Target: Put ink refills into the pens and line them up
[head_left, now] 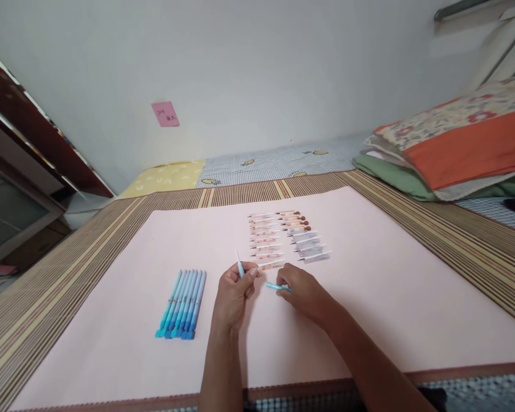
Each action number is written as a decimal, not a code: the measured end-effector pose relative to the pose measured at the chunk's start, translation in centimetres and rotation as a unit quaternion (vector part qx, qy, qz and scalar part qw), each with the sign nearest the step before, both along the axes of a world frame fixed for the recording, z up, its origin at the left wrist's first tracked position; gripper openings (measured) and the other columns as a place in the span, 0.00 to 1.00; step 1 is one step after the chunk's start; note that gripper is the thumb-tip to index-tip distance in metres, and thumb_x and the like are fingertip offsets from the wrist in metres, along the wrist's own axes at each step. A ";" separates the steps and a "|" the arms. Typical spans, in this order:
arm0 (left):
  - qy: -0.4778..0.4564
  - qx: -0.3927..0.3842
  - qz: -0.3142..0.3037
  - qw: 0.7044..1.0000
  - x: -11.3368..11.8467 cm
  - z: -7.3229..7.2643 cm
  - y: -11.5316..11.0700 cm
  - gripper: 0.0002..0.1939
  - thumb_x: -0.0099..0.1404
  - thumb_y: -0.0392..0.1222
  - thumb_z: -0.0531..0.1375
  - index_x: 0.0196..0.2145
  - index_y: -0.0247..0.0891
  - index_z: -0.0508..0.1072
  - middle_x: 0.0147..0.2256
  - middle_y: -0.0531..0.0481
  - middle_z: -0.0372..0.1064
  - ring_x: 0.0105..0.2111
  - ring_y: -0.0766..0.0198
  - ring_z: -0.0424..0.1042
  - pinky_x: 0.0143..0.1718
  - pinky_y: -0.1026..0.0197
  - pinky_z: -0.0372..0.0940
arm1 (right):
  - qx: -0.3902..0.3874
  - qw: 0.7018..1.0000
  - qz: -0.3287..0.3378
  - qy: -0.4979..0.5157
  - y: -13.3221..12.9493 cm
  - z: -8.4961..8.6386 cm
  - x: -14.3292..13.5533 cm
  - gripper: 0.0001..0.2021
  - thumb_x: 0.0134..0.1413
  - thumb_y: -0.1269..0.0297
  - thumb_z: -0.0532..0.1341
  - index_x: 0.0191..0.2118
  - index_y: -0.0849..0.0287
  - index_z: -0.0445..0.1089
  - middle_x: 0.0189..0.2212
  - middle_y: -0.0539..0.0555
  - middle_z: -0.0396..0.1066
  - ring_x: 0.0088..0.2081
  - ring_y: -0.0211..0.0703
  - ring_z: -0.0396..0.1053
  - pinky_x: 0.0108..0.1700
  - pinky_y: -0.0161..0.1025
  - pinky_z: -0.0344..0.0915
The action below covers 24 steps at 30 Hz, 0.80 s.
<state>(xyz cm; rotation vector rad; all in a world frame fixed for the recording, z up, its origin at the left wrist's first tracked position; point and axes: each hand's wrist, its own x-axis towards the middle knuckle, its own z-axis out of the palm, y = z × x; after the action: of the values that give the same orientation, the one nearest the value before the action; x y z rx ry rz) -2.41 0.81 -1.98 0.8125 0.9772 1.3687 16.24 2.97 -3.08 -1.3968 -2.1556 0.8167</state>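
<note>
In the head view, my left hand (239, 281) is closed around a pale blue pen piece (241, 269) with a thin white tip pointing up and away. To its right, my right hand (298, 283) pinches a bright blue tube-shaped pen part (273, 286), its end aimed at my left hand. The two pieces are apart. Just beyond my hands lies a column of slim pink-patterned pen pieces (265, 240) with dark pointed tips. Beside it are several brown-ended ones (295, 220) and several grey ones (312, 249). Left of my left hand, several blue pens (183, 303) lie side by side.
Everything lies on a pale pink sheet (124, 337) over a striped mat (21, 326). Folded bedding with an orange and floral cover (467, 143) is piled at the right. A wall with a pink note (165, 114) stands behind, with patterned cloth (274, 163) along its foot.
</note>
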 end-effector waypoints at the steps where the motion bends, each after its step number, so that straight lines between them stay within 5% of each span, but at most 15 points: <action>1: -0.002 -0.002 0.002 1.000 0.0 0.0 0.0 0.14 0.54 0.43 0.72 0.32 0.34 0.74 0.26 0.54 0.69 0.18 0.77 0.51 0.21 0.67 0.44 | 0.010 1.000 -0.002 0.002 0.0 -0.1 -0.1 0.07 0.47 0.77 0.60 0.27 0.58 0.65 0.31 0.51 0.66 0.32 0.40 0.62 0.35 0.37 0.54; 5: -0.016 -0.012 0.019 1.000 0.0 0.3 0.1 0.15 0.51 0.43 0.73 0.32 0.33 0.76 0.26 0.53 0.69 0.18 0.78 0.52 0.21 0.67 0.45 | -0.017 0.989 -0.013 0.145 0.2 0.2 -0.3 0.04 0.52 0.72 0.59 0.28 0.57 0.65 0.26 0.48 0.65 0.29 0.39 0.61 0.32 0.36 0.55; 9: -0.048 -0.023 0.047 0.997 0.1 0.7 0.1 0.17 0.47 0.43 0.75 0.31 0.31 0.76 0.26 0.52 0.69 0.18 0.78 0.52 0.20 0.67 0.46 | -0.114 0.937 -0.013 0.330 0.3 1.0 -0.1 0.07 0.56 0.59 0.63 0.36 0.57 0.69 0.24 0.46 0.64 0.26 0.37 0.60 0.29 0.35 0.57; 14: -0.064 -0.021 0.069 0.995 0.1 0.7 0.1 0.18 0.46 0.43 0.76 0.31 0.32 0.77 0.24 0.53 0.68 0.18 0.77 0.52 0.20 0.68 0.47 | -0.079 0.936 -0.006 0.344 0.0 1.4 -0.6 0.09 0.56 0.58 0.64 0.35 0.58 0.72 0.29 0.49 0.69 0.32 0.39 0.64 0.36 0.36 0.60; 24: -0.029 -0.002 0.040 0.999 0.2 0.8 0.0 0.15 0.49 0.43 0.74 0.30 0.32 0.78 0.24 0.52 0.69 0.18 0.77 0.53 0.21 0.67 0.45 | -0.077 0.935 -0.012 0.345 -0.7 2.2 -1.4 0.09 0.56 0.57 0.65 0.34 0.57 0.72 0.27 0.48 0.69 0.29 0.38 0.62 0.33 0.35 0.58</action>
<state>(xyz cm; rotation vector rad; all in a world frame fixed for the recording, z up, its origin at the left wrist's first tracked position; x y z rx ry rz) -2.20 0.82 -1.22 0.7340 0.9752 1.4506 14.85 2.30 -0.92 -0.9865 -1.5504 1.2622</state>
